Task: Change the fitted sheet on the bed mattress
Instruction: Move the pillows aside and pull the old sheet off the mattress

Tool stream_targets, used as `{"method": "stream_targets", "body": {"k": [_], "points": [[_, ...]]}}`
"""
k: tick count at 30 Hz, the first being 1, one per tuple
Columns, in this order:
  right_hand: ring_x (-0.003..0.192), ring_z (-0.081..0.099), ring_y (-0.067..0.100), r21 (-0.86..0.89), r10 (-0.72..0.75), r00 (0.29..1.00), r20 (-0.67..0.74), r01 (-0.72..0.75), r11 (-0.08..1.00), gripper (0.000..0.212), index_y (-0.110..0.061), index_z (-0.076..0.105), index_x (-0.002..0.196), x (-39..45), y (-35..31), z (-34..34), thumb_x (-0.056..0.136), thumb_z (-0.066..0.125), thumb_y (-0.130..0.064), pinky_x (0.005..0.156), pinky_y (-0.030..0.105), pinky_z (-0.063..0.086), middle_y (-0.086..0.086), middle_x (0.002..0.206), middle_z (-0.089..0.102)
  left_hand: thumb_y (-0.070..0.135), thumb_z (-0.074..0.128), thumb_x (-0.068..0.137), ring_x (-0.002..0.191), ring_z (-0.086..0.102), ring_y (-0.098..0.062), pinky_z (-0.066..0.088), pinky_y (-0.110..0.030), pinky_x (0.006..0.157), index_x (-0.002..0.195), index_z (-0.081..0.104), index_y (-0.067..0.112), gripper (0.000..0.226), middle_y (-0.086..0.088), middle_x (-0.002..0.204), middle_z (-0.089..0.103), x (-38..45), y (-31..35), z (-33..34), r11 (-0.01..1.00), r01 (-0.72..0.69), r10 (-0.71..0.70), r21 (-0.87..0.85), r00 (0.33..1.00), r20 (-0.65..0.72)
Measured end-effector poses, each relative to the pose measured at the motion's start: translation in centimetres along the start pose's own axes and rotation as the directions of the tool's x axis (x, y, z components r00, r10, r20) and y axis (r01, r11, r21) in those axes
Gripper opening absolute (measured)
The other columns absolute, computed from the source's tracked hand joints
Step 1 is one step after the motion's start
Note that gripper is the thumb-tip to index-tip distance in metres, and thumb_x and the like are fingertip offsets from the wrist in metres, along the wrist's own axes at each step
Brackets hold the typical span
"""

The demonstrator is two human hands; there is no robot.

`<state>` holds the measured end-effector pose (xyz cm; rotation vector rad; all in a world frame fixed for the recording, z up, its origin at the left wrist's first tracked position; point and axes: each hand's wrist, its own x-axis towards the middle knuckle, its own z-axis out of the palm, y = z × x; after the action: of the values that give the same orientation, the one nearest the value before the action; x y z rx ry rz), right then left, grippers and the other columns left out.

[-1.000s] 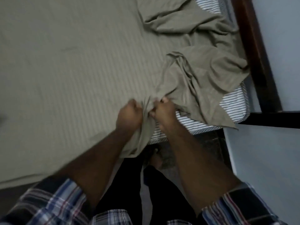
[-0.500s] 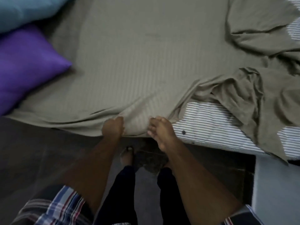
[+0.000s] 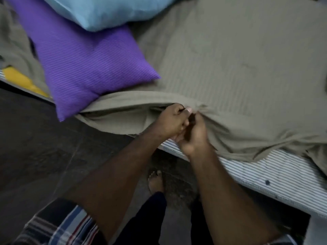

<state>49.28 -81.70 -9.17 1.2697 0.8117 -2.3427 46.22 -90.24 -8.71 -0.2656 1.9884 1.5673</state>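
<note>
An olive-grey fitted sheet (image 3: 230, 64) covers most of the bed. Its near edge is loose and bunched along the side of the striped mattress (image 3: 276, 174), which lies bare at the lower right. My left hand (image 3: 170, 121) and my right hand (image 3: 193, 135) are close together at that edge. Both grip a gathered fold of the sheet, fingers curled into the cloth. The sheet's hem hangs over the mattress side to the left of my hands.
A purple pillow (image 3: 85, 64) lies on the sheet at the left, overhanging the bed edge, with a light blue pillow (image 3: 106, 9) behind it. Something yellow (image 3: 19, 80) shows at the far left. Dark floor (image 3: 44, 147) and my bare foot (image 3: 155, 181) are below.
My view has swung left along the bed, bringing the pillows in. My hands, apart on the sheet's edge half a second ago, have come together and bunched the cloth.
</note>
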Motion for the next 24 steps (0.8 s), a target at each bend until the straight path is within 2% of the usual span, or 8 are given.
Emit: {"method": "stream_targets", "body": {"k": [4,7,9,13,17,19,21,24], "points": [[0.12,0.059,0.026,0.033,-0.099,0.991,-0.093,0.102,0.994,0.026,-0.02,0.058,0.096,1.6,-2.0,4.3,0.103,0.045,-0.041,0.098,0.043,0.046,0.007,0.129,0.062,0.031,0.056,0.102,0.053,0.053,-0.013,0.039,-0.016,0.042,0.082,0.067,0.016,0.028,-0.006,0.071,0.063,-0.4,-3.8,-8.4,0.976,0.166,-0.193,-0.141,0.958,-0.213],[0.114,0.058,0.026,-0.189,-0.02,0.993,-0.116,-0.002,0.982,0.027,-0.02,0.055,0.093,2.6,1.0,6.3,0.102,0.047,-0.045,0.098,0.043,0.046,0.008,0.126,0.058,0.029,0.056,0.101,0.059,0.054,-0.018,0.038,-0.013,0.037,0.082,0.061,0.018,0.022,-0.009,0.081,0.059,-0.9,-7.1,-12.8,0.869,0.295,-0.445,-0.397,0.817,-0.366],[0.118,0.056,0.029,-0.277,0.065,0.994,-0.092,-0.088,0.957,0.025,-0.017,0.055,0.099,2.9,3.8,8.0,0.103,0.047,-0.04,0.102,0.044,0.044,0.01,0.128,0.057,0.032,0.059,0.099,0.065,0.057,-0.017,0.05,-0.019,0.046,0.087,0.06,0.018,0.017,-0.006,0.083,0.057,-0.8,-7.9,-14.9,0.815,0.307,-0.523,-0.492,0.756,-0.394],[0.123,0.054,0.027,-0.351,0.164,0.986,-0.041,-0.168,0.921,0.039,-0.014,0.055,0.125,4.9,7.5,11.7,0.101,0.052,-0.045,0.105,0.044,0.044,0.01,0.142,0.052,0.039,0.064,0.096,0.094,0.064,-0.022,0.059,-0.035,0.077,0.117,0.057,0.017,0.031,-0.002,0.102,0.059,0.8,-8.0,-18.5,0.617,0.278,-0.649,-0.736,0.708,-0.277],[0.126,0.053,0.028,-0.361,0.175,0.982,-0.063,-0.186,0.914,0.066,-0.01,0.05,0.141,8.3,8.7,15.2,0.093,0.059,-0.055,0.106,0.046,0.046,0.01,0.143,0.05,0.027,0.061,0.099,0.089,0.065,-0.02,0.058,-0.029,0.071,0.119,0.06,0.014,0.023,-0.007,0.111,0.064,3.5,-8.2,-20.9,0.48,0.209,-0.71,-0.852,0.662,-0.238],[0.123,0.055,0.027,-0.327,0.17,0.983,-0.069,-0.183,0.927,0.066,-0.011,0.056,0.133,10.3,8.7,16.7,0.089,0.062,-0.06,0.106,0.047,0.047,0.008,0.139,0.054,0.013,0.053,0.1,0.077,0.064,-0.014,0.053,-0.026,0.066,0.106,0.062,0.014,0.011,-0.006,0.106,0.066,5.4,-8.3,-21.9,0.479,0.191,-0.697,-0.857,0.676,-0.239],[0.121,0.057,0.024,-0.283,0.117,0.992,-0.049,-0.126,0.951,0.054,-0.017,0.063,0.121,11.9,7.9,17.9,0.09,0.058,-0.061,0.106,0.046,0.045,0.003,0.134,0.06,0.005,0.048,0.099,0.063,0.063,-0.009,0.05,-0.023,0.062,0.09,0.06,0.017,0.019,-0.001,0.087,0.067,7.3,-7.0,-22.3,0.536,0.209,-0.614,-0.818,0.761,-0.208],[0.092,0.066,0.016,-0.201,0.005,0.997,-0.076,-0.02,0.979,0.048,-0.023,0.077,0.092,14.1,6.3,18.4,0.096,0.048,-0.06,0.085,0.035,0.049,-0.003,0.096,0.075,-0.003,0.057,0.092,0.051,0.058,-0.009,0.043,-0.025,0.054,0.076,0.061,0.015,0.025,0.003,0.062,0.066,10.4,-2.6,-20.9,0.755,0.227,-0.421,-0.615,0.887,-0.19]]}}
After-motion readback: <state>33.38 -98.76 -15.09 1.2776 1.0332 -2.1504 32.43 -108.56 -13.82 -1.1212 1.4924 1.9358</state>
